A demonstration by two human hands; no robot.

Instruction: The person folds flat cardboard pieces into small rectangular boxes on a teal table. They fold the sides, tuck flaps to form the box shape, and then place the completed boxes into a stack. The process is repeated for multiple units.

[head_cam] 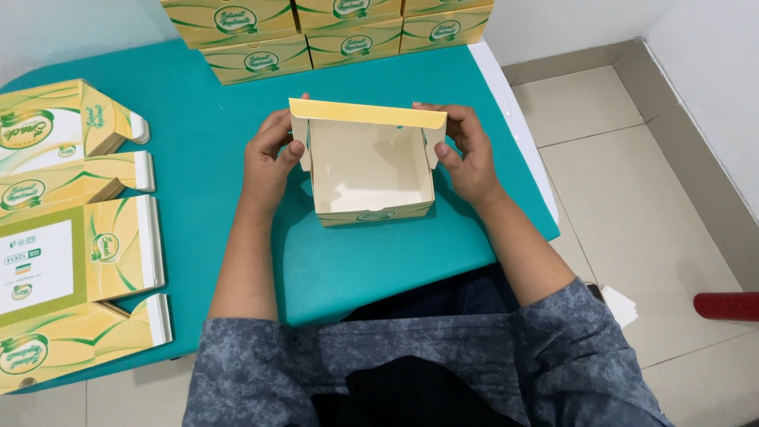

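On the teal table, about mid-surface and close to its near edge, sits an open yellow-and-white carton box. Mouth up, white inside, nothing in it. Far-side lid flap is raised, yellow face toward the camera; short side flaps stand up at both ends.

Left hand grips the box's left wall: thumb hooked over the left side flap, fingers wrapped behind the rear corner. Right hand mirrors it on the right wall, thumb pressing the right side flap inward, fingers behind the lid corner. Both clenched on the box, neither released. Box base looks to be resting on the table; can't confirm full contact.

Left of the box, well apart: pile of flat unfolded cartons, same yellow print, fanned along the table's left edge. Beyond the box, at the table's far edge: stack of finished boxes, two rows visible, against the wall.

Right of the box, off the table: beige tiled floor, a red cylindrical object at the frame edge.
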